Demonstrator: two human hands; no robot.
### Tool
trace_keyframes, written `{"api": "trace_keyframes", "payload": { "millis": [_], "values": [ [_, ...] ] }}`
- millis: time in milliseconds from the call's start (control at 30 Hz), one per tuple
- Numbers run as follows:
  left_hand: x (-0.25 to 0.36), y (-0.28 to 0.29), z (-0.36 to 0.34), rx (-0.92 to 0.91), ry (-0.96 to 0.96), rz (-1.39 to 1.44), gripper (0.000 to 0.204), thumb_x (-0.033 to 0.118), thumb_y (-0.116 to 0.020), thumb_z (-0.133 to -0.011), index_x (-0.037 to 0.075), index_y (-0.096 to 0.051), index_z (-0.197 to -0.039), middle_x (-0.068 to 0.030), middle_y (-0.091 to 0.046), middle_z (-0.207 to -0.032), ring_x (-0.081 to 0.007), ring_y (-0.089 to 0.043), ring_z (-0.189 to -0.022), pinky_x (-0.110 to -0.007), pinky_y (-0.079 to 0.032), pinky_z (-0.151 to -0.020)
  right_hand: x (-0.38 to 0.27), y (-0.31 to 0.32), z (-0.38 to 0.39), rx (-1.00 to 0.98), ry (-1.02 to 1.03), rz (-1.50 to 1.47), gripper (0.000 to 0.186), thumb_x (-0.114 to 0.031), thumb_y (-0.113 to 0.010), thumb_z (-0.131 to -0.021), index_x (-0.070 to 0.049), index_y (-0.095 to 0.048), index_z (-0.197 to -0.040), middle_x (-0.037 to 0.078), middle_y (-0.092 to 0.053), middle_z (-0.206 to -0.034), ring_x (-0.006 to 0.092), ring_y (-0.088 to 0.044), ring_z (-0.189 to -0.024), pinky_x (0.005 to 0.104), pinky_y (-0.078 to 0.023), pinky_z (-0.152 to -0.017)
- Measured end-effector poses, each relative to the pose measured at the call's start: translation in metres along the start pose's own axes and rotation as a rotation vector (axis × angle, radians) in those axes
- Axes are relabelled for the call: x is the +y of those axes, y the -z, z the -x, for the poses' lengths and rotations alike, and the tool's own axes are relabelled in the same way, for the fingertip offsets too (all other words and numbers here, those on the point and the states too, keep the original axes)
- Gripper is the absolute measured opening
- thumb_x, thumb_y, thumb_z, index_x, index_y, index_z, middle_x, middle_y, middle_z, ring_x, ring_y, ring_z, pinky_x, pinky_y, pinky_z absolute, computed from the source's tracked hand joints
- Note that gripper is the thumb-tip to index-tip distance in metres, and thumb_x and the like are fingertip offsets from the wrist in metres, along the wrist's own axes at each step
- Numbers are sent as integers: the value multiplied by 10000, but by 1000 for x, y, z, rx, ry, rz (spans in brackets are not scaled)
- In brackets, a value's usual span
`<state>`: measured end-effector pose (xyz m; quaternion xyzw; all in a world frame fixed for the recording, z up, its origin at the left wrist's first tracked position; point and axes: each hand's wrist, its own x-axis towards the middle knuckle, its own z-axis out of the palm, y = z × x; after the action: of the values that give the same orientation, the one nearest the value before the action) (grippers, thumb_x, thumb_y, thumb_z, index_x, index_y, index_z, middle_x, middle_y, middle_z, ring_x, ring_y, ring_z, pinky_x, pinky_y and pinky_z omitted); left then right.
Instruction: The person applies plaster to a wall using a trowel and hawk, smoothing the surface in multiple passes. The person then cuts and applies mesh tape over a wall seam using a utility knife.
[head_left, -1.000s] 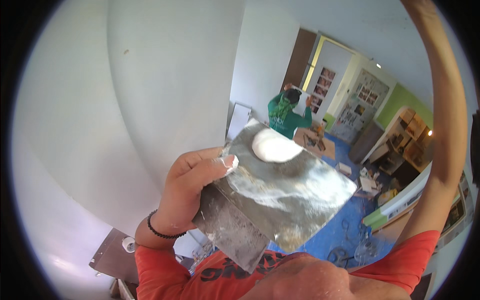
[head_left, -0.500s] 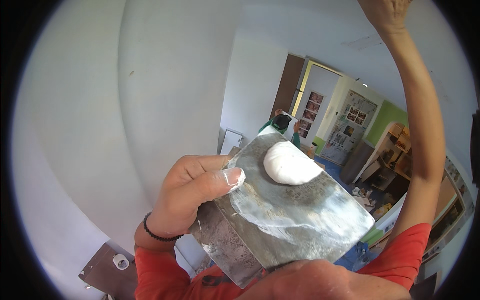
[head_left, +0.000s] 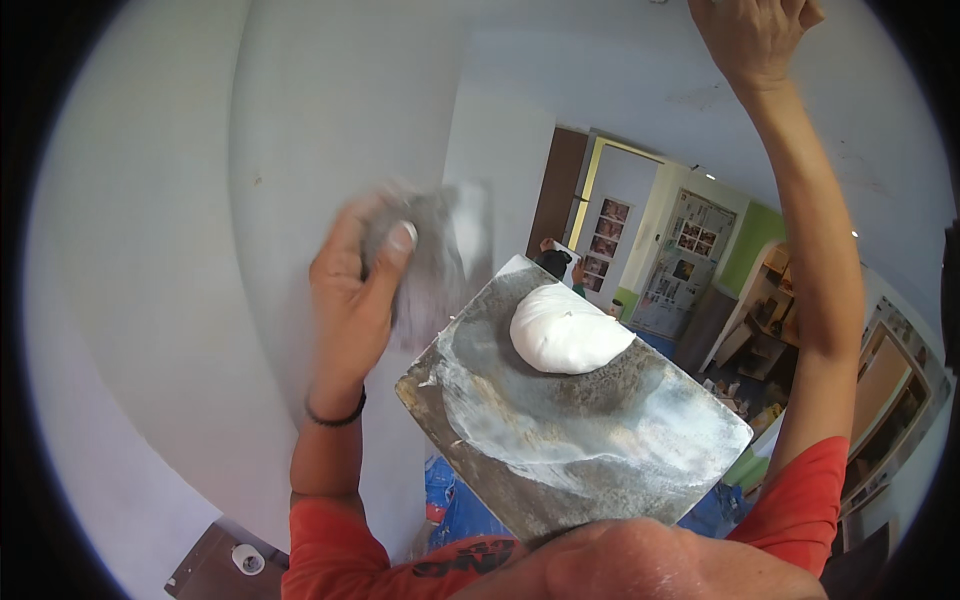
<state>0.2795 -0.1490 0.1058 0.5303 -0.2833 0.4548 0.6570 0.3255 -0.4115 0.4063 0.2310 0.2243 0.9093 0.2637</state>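
A rectangular, white-smeared metal plate [head_left: 572, 415] sits near, at centre. Left of it, the left hand [head_left: 350, 275] grips a smaller, blurred grey sheet [head_left: 447, 262]. I cannot tell whether the right hand [head_left: 757, 42] holds anything. The plate's far half bears a smooth, domed white lump [head_left: 568, 330].

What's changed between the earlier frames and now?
The left hand has let go of the large grey plate and moved up and left in the picture, carrying the smaller plate, now blurred, out from beneath it. What supports the large plate cannot be made out. The raised right hand shows more fully at the top. Unchanged: the white mound sits on the large plate.
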Motion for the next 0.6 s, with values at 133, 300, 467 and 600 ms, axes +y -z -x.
{"api": "trace_keyframes", "payload": {
  "millis": [133, 300, 467, 600],
  "values": [
    [-34, -10, -82, 231, -522, -327, 533, 172, -665, -998, 17, -474, -1471, -161, -717, -1186, -235, -680, -1092, -360, -525, -959, 4, 3, 3, -34, 0, 24, 291, -273, -837, -798, -176, -691, -1031, -7, -629, -1108, 239, -529, -1027, 412, -336, -929],
    [-48, -16, -164, 181, -438, -419, 335, 200, -694, -974, 19, -642, -1252, -151, -752, -1052, -246, -722, -927, -333, -541, -877, 0, 8, 1, -39, -65, 10, 268, -258, -842, -796, -162, -684, -989, 14, -646, -1075, 255, -553, -1006, 418, -355, -904],
    [-38, -17, -228, 459, -546, -229, 310, 295, -665, -1011, -5, -636, -939, -66, -702, -826, -179, -616, -792, -303, -491, -773, -15, 6, 4, 22, -206, -20, 291, -198, -865, -774, -122, -674, -979, 54, -666, -992, 254, -595, -884, 406, -408, -823],
    [-26, -9, -265, 600, -644, -265, 309, 262, -613, -1035, -25, -556, -934, -105, -690, -755, -213, -652, -736, -330, -517, -737, -33, -3, 11, 54, -418, -186, 298, -117, -866, -774, -73, -665, -990, 86, -666, -934, 259, -617, -776, 378, -465, -722]
  ]
}}
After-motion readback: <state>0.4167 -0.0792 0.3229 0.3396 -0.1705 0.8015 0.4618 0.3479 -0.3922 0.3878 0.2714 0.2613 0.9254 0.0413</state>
